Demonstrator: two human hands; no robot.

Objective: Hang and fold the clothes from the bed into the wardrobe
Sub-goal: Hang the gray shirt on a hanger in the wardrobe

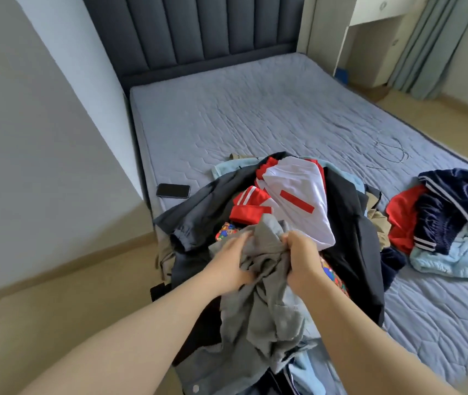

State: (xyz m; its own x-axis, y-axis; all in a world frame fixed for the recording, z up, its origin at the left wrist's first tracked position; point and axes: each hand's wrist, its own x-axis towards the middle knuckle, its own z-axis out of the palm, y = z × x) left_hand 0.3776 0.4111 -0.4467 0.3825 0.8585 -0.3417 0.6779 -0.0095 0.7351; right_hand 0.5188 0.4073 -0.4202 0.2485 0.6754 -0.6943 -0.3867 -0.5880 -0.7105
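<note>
Your left grip (231,262) and right grip (302,259) are both closed tight on the bunched gray cloth (264,309), which sits on the big clothes pile (298,195) at 6 o'clock on the bed (255,115). It looks soft, light and floppy, so try holding two top corners and shaking it flat. A phone (173,191) lies at 9 o'clock, a smaller heap (449,223) at 3 o'clock, and the headboard (192,32) stands at 12 o'clock.
</note>
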